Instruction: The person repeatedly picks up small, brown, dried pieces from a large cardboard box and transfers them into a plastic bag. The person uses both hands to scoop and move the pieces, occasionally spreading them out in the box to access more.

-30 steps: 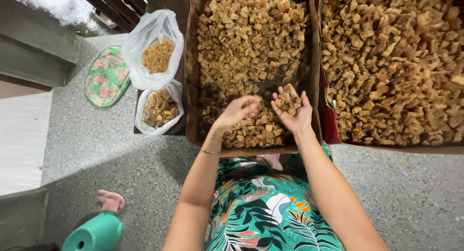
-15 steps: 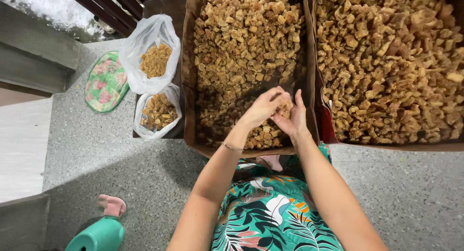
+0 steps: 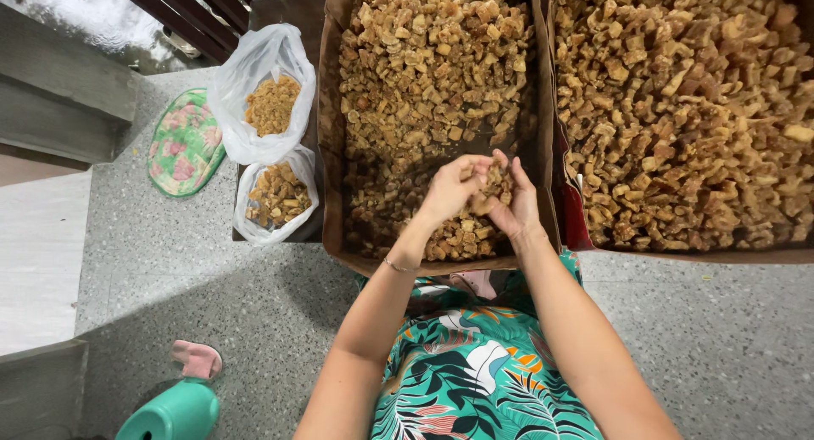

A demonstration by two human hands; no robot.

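You get soft, even daylight here, bright at the upper left, where the pale ground beyond the step washes out to near white. A broad, faint shadow falls across the speckled floor (image 3: 254,321) under your arms. The near end of the middle box (image 3: 339,236) sits darker. Focus is sharp throughout; straight edges bow slightly toward the corners.

Cardboard box walls (image 3: 543,109) flank both hands (image 3: 483,194); two plastic bags (image 3: 267,152) crowd the left; speckled floor (image 3: 212,313) lies open.
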